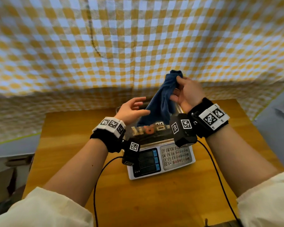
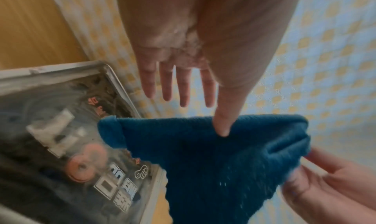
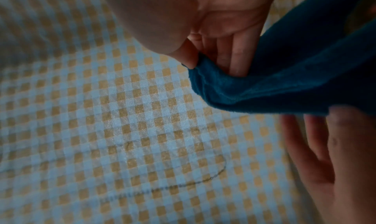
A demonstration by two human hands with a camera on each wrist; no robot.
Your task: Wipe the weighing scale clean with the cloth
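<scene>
Here the checked sheet [image 1: 72, 46] fills the far side, hung as a backdrop and draped to the wooden surface [image 1: 75, 128]; a dark thread-like line runs down it. On the surface, near its middle, sits the scale [image 1: 161, 159], keypad and displays toward me, its steel pan on the far side with printed lettering showing. The cloth [image 1: 161, 102], dark blue, hangs above the pan, its lower end over the lettering; whether it touches, I cannot tell. My right hand [image 1: 187, 92] pinches the cloth's top edge between thumb and fingers. My left hand [image 1: 131, 110] is wide, fingers spread, thumb resting on the fabric, gripping nothing.

I reckon the pinch is slight, so the cloth could slip and drop in a bunch. A bunched cloth would smear rather than clean. Pressing hard could shove the scale across the surface, and my wrist cables [image 1: 98, 177] could snag its near corner.
</scene>
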